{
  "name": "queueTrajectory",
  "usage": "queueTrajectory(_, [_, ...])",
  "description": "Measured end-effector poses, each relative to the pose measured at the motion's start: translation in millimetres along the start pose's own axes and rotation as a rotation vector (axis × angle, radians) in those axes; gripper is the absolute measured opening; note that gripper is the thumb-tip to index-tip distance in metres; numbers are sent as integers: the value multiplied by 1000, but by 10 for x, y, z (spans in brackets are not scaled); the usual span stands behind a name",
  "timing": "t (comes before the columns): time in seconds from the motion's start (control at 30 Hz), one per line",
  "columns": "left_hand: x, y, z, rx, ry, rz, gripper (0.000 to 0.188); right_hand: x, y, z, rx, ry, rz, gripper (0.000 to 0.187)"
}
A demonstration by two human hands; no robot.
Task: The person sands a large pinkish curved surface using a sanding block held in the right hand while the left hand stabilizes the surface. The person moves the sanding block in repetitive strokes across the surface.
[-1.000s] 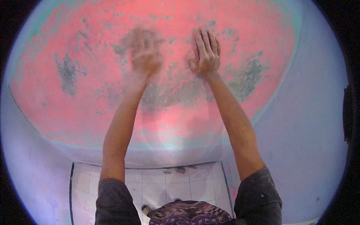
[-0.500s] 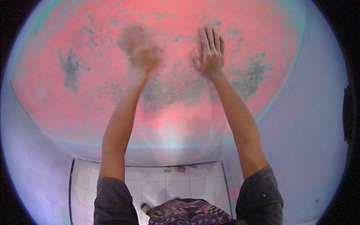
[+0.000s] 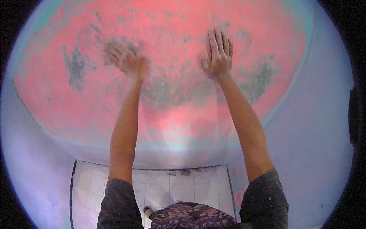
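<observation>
A pink-painted wall (image 3: 179, 126) with worn grey patches and a pale turquoise border fills the space before me. Against its upper left part is my left hand (image 3: 127, 59), smeared by motion, its fingers stretched toward the upper left. Whether anything lies under that palm is hidden. To its right, my right hand (image 3: 219, 53) rests flat on the same surface, fingers pointing up and thumb a little apart. Pale dust coats its fingers. Both arms are raised and reach forward.
Lavender side walls (image 3: 305, 152) flank the pink one. Below is a white tiled floor (image 3: 156, 183) with a small reddish-brown block (image 3: 185, 173) and greyish bits near the wall's foot. At the far right edge sits a dark object (image 3: 353, 114).
My left hand has swept left and slightly down across the pink wall. My right hand stays flat, only slightly shifted in view.
</observation>
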State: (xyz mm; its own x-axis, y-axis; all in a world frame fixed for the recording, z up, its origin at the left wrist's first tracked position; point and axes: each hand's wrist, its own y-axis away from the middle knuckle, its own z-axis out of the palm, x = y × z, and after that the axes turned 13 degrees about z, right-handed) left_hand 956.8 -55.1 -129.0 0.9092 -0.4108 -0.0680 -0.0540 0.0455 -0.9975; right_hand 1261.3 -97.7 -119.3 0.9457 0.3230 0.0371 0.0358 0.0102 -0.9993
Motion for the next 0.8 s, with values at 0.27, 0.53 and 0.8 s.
queueTrajectory(0.27, [542, 608, -16, -565, 165, 628, 80, -9, 20, -45, -9, -4, -23, 66])
queueTrajectory(0.53, [-393, 88, -105, 149, -195, -306, 78, -150, -39, -33, -6, -45, 6, 65])
queueTrajectory(0.8, [363, 850, 49, -439, 64, 360, 87, 219, 152, -31, -25, -46, 3, 65])
